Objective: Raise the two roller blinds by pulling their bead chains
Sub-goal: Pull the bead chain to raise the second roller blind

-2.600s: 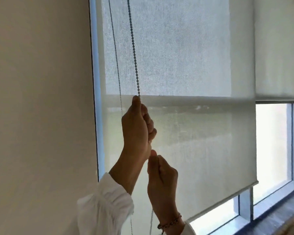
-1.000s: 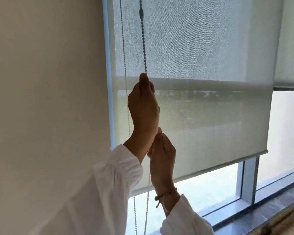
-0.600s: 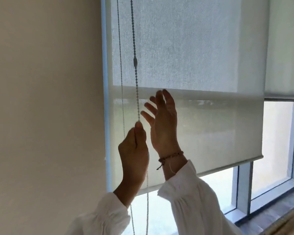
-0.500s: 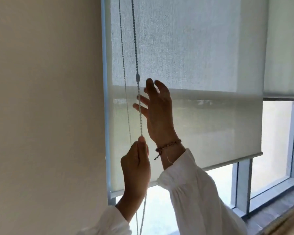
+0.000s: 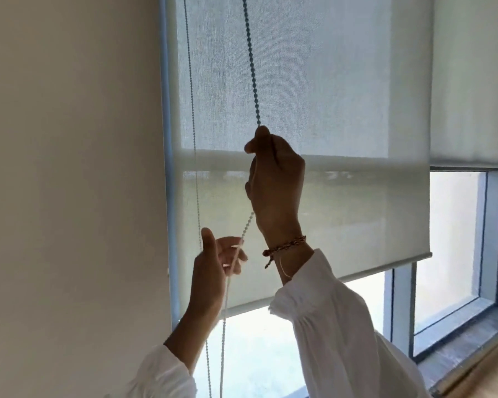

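Note:
A pale translucent roller blind (image 5: pixel 342 96) hangs over the left window pane, its bottom bar (image 5: pixel 357 272) slanting across above the sill. A second blind (image 5: pixel 472 81) at the right sits higher. The front strand of the bead chain (image 5: pixel 252 67) runs down into my right hand (image 5: pixel 275 179), which is closed on it at mid height. Below, my left hand (image 5: pixel 216 268) has thumb up and fingers loosely curled, with the same strand passing through them. The rear strand (image 5: pixel 191 110) hangs free beside the window frame.
A plain cream wall (image 5: pixel 69 168) fills the left half. The blue window frame (image 5: pixel 167 196) borders the blind, with a mullion (image 5: pixel 400 305) between the panes. A sill and a strip of wooden floor (image 5: pixel 477 366) lie at the lower right.
My right hand, open half a second ago, has closed on the chain high up. My left hand has dropped lower and loosened. The blind's bottom bar has risen since the earliest frame.

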### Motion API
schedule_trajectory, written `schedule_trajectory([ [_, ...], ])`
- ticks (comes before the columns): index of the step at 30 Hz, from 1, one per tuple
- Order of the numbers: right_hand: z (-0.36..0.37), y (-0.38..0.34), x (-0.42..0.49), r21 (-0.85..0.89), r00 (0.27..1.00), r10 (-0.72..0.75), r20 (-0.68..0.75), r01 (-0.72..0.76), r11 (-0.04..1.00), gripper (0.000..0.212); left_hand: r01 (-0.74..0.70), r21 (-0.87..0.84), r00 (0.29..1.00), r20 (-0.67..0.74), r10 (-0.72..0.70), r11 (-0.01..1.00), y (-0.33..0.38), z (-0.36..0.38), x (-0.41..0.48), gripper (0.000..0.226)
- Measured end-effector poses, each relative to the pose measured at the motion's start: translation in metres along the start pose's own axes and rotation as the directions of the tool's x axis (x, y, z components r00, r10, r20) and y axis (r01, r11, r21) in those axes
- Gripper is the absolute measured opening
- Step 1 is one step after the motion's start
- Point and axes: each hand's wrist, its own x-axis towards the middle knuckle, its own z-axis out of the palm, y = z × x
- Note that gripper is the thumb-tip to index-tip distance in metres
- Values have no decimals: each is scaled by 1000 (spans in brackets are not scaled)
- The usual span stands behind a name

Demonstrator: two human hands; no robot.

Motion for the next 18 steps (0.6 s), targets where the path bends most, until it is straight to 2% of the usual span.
schedule_trajectory([
  [2,-7,5,-12,-68,999,-19,-32,16,998,33,-11,70,998,59,7,998,22,0,11,55],
  [4,-13,18,-31,-155,998,-48,-50,39,987,29,-37,62,990,139,28,997,47,2,20,53],
  [7,-22,44,-68,-178,997,-74,-35,67,982,26,-47,-73,973,223,63,996,81,6,31,56],
  [10,-31,64,-97,-193,999,-25,-28,19,981,26,29,-228,960,279,37,973,104,14,36,44],
  [12,-34,69,-105,-209,1000,14,-2,-14,978,22,81,-315,965,262,5,946,110,20,37,37],
  [15,-31,67,-100,-63,979,179,98,-174,983,31,17,-385,989,143,42,923,106,31,38,43],
  [16,-30,67,-96,38,952,272,142,-280,959,38,-16,-409,991,117,70,912,103,33,38,44],
  [18,-31,67,-85,266,874,421,242,-478,837,43,-70,-456,989,87,122,887,98,32,38,46],
])
